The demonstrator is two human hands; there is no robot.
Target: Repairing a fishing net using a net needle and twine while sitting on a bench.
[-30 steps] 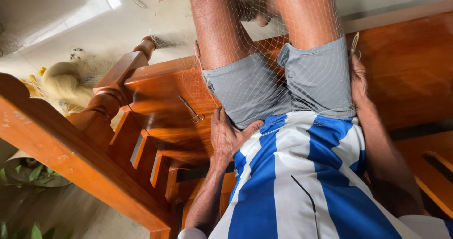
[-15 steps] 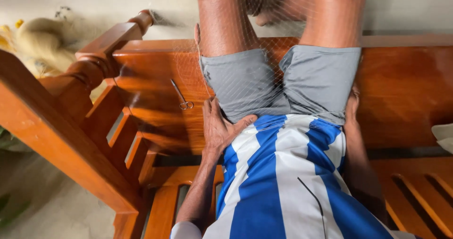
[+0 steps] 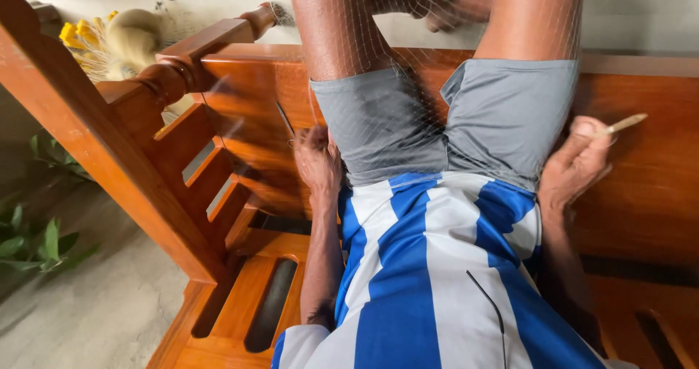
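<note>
Two hands at a fine net, on a wooden bench

Two bare hands are seen beside grey shorts on a polished reddish-brown wooden bench (image 3: 655, 194). A thin pale wooden netting stick (image 3: 625, 124) is pinched between thumb and fingers of the right hand (image 3: 575, 167), just beside the right hip. The left hand (image 3: 317, 161) is curled narrow against the left hip; what it grips cannot be told, though a slim dark metal tool (image 3: 285, 121) lies on the seat just beside it. A fine pale mesh net (image 3: 378, 85) is draped over both thighs. A turned wooden armrest (image 3: 167, 78) is seen at the left.
</note>
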